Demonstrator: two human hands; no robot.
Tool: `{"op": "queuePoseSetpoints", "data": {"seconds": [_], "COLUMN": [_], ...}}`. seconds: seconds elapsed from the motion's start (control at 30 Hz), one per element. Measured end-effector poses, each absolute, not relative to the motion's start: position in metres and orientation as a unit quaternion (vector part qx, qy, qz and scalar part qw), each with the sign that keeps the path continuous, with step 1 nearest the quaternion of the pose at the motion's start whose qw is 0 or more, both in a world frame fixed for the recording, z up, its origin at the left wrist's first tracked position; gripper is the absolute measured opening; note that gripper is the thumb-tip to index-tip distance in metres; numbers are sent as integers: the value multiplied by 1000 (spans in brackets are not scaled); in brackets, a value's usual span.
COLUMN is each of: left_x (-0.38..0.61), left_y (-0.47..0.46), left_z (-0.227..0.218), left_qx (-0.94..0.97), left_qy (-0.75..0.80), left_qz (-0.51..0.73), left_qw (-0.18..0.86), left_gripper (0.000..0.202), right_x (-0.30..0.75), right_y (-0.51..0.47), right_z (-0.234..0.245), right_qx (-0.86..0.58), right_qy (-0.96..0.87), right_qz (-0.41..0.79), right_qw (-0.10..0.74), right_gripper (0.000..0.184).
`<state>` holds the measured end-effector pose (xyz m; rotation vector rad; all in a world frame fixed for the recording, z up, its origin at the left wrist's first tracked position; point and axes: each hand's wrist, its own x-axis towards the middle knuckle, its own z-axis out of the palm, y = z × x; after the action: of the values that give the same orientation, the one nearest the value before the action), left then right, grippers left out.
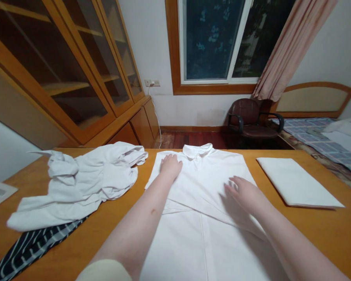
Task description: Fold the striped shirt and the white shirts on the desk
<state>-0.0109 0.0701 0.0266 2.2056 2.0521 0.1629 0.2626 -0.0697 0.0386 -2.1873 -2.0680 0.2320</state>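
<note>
A white collared shirt [193, 230] lies spread on the wooden table, its collar toward the far edge and its sleeves folded across the front. My left hand [171, 166] rests flat on the shirt near its left shoulder, fingers extended, holding nothing. Over the right side of the chest hovers my right hand [244, 192], its fingers apart and a shadow beneath it on the cloth. Nothing is in that hand. The shirt's lower end runs out of view at the bottom.
To the left lie a crumpled white garment [90, 175] and a black-and-white striped cloth [38, 242] partly under it. A flat white folded item [295, 183] is at the right on the table [117, 230]. Beyond stand a brown armchair [247, 117], a bed [318, 136] and a glass-door cabinet [111, 113].
</note>
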Motion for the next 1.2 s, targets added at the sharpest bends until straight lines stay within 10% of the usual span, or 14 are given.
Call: {"op": "queuePoseSetpoints", "data": {"seconds": [0.3,0.7,1.2], "left_x": [47,43,49], "left_y": [47,55,45], "left_z": [-14,-8,-3], "left_qx": [802,793,849], "left_qy": [580,556,480], "left_qz": [105,203,137], "left_qw": [92,147,173], "left_gripper": [61,55,64], "right_x": [234,259,261], "right_y": [69,86,84], "right_z": [6,-19,-14], "right_qx": [-721,-737,-677], "right_qy": [-657,-644,-702], "right_qz": [47,70,116], "right_qw": [216,191,189], "right_gripper": [62,77,47]}}
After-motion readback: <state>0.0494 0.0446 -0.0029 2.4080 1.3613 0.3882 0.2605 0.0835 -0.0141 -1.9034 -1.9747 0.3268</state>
